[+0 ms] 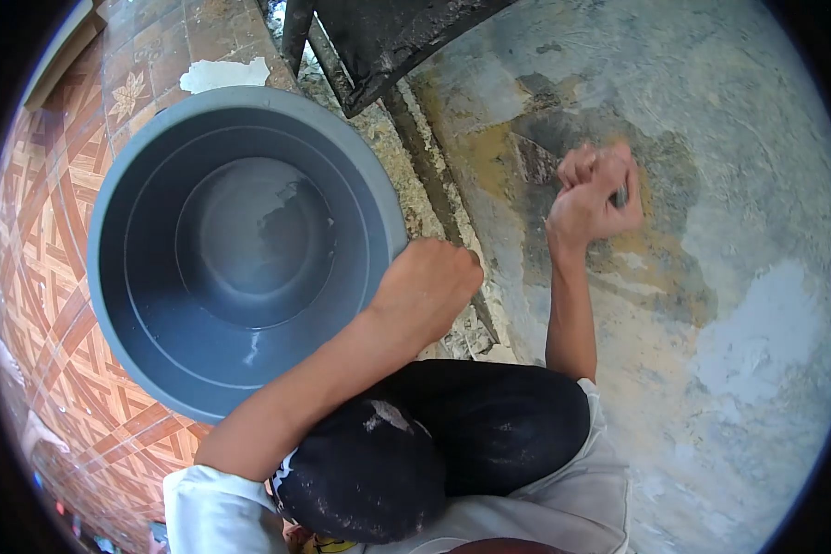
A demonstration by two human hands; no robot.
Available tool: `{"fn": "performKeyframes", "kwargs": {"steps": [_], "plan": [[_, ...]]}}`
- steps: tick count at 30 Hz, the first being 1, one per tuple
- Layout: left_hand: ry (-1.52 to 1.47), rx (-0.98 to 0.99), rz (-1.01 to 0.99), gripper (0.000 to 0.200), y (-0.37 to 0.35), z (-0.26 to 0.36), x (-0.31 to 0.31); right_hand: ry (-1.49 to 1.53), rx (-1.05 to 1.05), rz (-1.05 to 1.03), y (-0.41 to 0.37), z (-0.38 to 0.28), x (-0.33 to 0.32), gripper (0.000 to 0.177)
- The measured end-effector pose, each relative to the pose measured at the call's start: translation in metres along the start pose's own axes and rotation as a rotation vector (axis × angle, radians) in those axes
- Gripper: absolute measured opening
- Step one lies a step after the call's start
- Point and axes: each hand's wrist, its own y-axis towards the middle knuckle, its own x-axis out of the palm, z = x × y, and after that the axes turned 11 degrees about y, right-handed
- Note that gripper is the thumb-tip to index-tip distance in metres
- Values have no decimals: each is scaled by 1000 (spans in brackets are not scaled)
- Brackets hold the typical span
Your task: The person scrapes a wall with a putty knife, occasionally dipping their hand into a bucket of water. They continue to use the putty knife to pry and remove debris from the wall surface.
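Closest, a bent knee [415,443] in dusty black cloth, flecked with white. Beyond it, left hand [427,288] curled shut over the smooth rim of a round grey plastic tub [148,295], set on glossy patterned reddish tiles [37,240]. Right hand [593,194] clenched into a fist around a small dark object [621,196], mostly hidden, close to rough mottled concrete [729,305] patched yellow and grey; contact impossible to tell.

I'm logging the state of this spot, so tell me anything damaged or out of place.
The surface by the right hand is badly worn: patchy, stained, its coating gone in blotches. A white patch lies on the tiled floor beyond the grey tub, whose rim the left hand grips.
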Motion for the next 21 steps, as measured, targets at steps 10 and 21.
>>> {"fn": "performKeyframes", "kwargs": {"steps": [10, 21], "plan": [[-48, -6, 3, 15, 0, 1, -2, -519, -527, -219, -27, 72, -27, 19], [-21, 6, -8, 14, 3, -3, -2, -721, -560, -269, -47, 63, -48, 13]]}}
